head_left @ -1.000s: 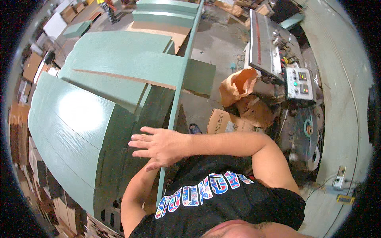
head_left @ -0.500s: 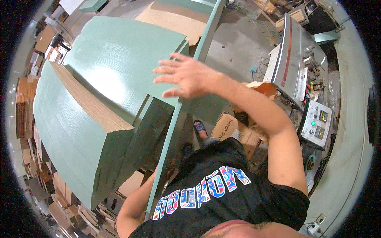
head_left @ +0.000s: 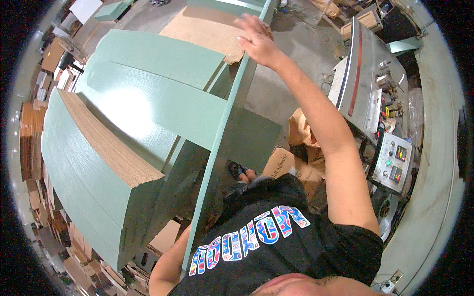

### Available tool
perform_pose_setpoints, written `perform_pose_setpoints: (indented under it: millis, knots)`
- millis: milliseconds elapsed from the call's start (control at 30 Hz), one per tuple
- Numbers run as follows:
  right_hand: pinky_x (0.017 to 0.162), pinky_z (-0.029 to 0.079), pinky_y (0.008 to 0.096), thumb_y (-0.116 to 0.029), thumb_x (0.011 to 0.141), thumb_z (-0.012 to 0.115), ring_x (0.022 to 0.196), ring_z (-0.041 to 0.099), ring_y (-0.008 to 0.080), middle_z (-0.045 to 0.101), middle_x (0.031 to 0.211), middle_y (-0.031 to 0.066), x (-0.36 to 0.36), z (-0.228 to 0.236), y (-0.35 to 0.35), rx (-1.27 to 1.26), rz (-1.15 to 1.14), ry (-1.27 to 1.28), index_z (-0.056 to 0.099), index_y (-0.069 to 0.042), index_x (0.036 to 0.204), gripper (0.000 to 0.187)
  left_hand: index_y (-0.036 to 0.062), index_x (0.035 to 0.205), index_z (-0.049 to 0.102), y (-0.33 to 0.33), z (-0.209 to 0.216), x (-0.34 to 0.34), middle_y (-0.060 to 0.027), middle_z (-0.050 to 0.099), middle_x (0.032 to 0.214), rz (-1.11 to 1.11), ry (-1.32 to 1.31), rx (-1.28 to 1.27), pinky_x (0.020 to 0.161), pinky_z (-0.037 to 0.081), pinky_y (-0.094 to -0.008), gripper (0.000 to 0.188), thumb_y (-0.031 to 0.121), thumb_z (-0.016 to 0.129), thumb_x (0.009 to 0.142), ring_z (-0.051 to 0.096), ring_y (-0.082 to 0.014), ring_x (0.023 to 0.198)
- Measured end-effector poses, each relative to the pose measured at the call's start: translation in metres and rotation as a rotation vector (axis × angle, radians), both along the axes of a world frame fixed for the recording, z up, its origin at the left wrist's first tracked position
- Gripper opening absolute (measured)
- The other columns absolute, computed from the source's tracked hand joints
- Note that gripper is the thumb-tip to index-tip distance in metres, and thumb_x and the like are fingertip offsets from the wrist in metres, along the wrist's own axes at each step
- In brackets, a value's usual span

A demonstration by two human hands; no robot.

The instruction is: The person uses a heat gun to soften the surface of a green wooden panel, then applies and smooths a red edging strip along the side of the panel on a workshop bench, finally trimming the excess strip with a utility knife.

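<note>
- Green panel (head_left: 228, 118), long + narrow, stands on edge, lower centre up to top centre of frame.
- R hand (head_left: 259, 39), top centre: fingers spread wide, a bit blurred, by panel's upper edge. I can't tell if it's touching; no grip that I can see.
- L hand: hidden behind panel, lower centre; only L forearm (head_left: 170, 264) shows, so can't tell its hold.
- Risk: panel could tip, b/c it's thin, on edge, w/ no firm hold visible up top.
- Risk: if it swings left, it could scrape or shove flat board (head_left: 173, 103), mid-frame, right beside it.
- Risk: a slip at the low end might land on feet (head_left: 241, 175), centre, near panel's right side.
- Edges: left stack (head_left: 89, 192) has a brown raw edge + square corner facing panel; I'd judge it a snag for L forearm.
- Room: best over grey floor (head_left: 296, 49), upper centre, btw panel and machine (head_left: 368, 84). Tighter lower down: cardboard box (head_left: 281, 165) right of centre, control box (head_left: 395, 160) far right.
</note>
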State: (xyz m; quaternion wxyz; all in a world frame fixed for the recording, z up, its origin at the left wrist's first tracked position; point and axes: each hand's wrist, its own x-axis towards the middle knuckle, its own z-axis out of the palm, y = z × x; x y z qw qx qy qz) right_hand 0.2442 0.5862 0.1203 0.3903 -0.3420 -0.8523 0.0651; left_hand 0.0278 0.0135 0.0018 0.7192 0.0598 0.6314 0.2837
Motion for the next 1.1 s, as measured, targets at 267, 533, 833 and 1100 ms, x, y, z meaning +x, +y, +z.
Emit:
perform_pose_setpoints:
  millis: [267,533,833,1100]
  knots:
    - [0.13,0.025,0.0468,-0.038,0.103,0.07,0.157,0.029,0.0414,0.031,0.166,0.0294,-0.006,-0.022,-0.027,-0.608,0.024,0.741,0.017,0.0,0.169,0.093,0.0113,0.095,0.062,0.127,0.025,0.032,-0.0027,0.06,0.069,-0.092,0.017,-0.053,0.048,0.041,-0.034,0.041,0.047,0.049,0.111,0.055,-0.0181,0.054]
    - [0.125,0.034,0.0462,-0.05,0.097,0.077,0.15,0.043,0.0385,0.044,0.159,0.0271,0.035,-0.052,0.001,-0.616,-0.066,0.705,0.033,0.004,0.163,0.096,0.012,0.087,0.062,0.198,0.039,0.057,0.0014,0.056,0.067,-0.28,0.188,-0.03,0.05,0.038,-0.0312,0.049,0.052,0.048,0.112,0.052,-0.0146,0.056]
    - [0.111,0.049,0.0412,-0.037,0.091,0.086,0.126,0.06,0.0238,0.058,0.14,0.0156,0.07,-0.012,0.044,-0.823,0.118,0.839,0.039,0.001,0.16,0.091,0.0163,0.083,0.061,0.144,-0.013,0.032,0.0065,0.05,0.072,-0.105,0.128,0.153,0.059,0.037,-0.0305,0.056,0.06,0.043,0.113,0.046,-0.0078,0.066]
    - [0.104,0.054,0.0354,-0.028,0.092,0.088,0.121,0.065,0.0212,0.067,0.132,0.0123,0.091,-0.016,0.117,-0.815,0.105,0.898,0.042,0.001,0.158,0.086,0.0104,0.094,0.067,0.154,0.016,0.049,0.0049,0.056,0.078,-0.146,0.196,0.22,0.065,0.042,-0.0311,0.056,0.057,0.043,0.114,0.05,-0.009,0.072]
